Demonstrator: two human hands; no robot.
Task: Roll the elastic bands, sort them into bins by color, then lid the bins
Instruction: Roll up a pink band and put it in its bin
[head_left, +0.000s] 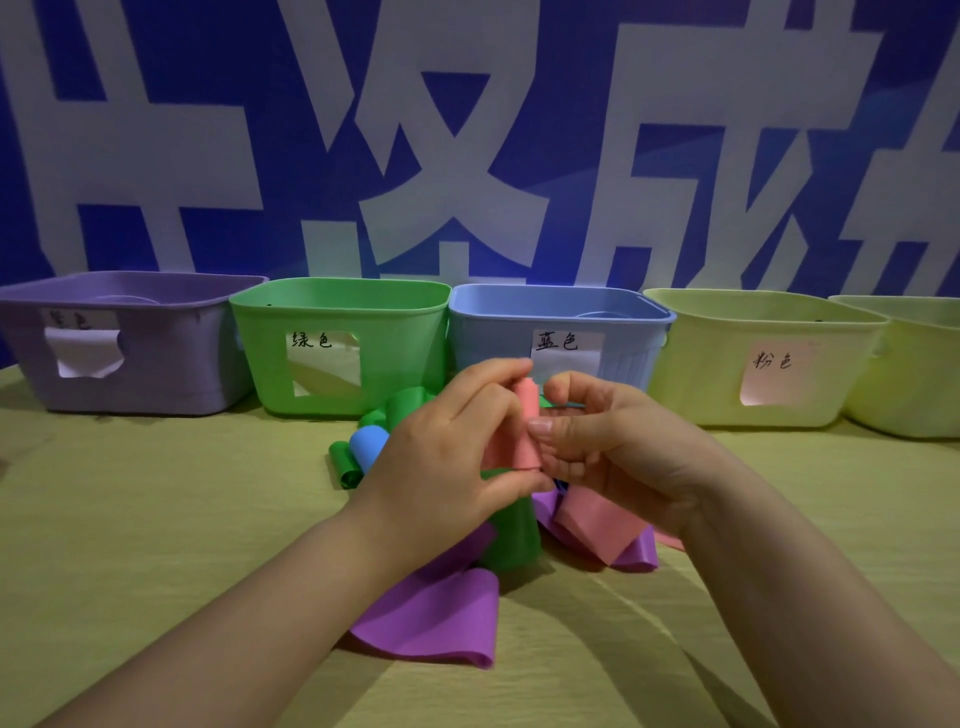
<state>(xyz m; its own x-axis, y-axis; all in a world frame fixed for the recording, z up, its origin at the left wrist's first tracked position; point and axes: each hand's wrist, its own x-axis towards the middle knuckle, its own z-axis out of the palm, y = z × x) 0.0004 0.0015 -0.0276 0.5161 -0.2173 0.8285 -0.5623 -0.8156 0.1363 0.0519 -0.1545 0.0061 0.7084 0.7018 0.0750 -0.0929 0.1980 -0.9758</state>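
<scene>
My left hand (447, 447) and my right hand (618, 441) both pinch a pink elastic band (524, 431), partly rolled into a tube between my fingers; its loose end (592, 525) trails down to the table. Under my hands lies a pile of bands: purple (436, 618), green (511, 535), and a blue curl (368, 444). Along the back stand a purple bin (171, 364), a green bin (400, 364), a blue bin (623, 358) and a pale yellow bin (701, 364), each with a paper label.
A second pale yellow bin (914, 384) stands at the far right, cut by the frame edge. The bins sit close to a blue wall with large white characters. The yellow-green table (156, 519) stretches bare to the left and right of the pile.
</scene>
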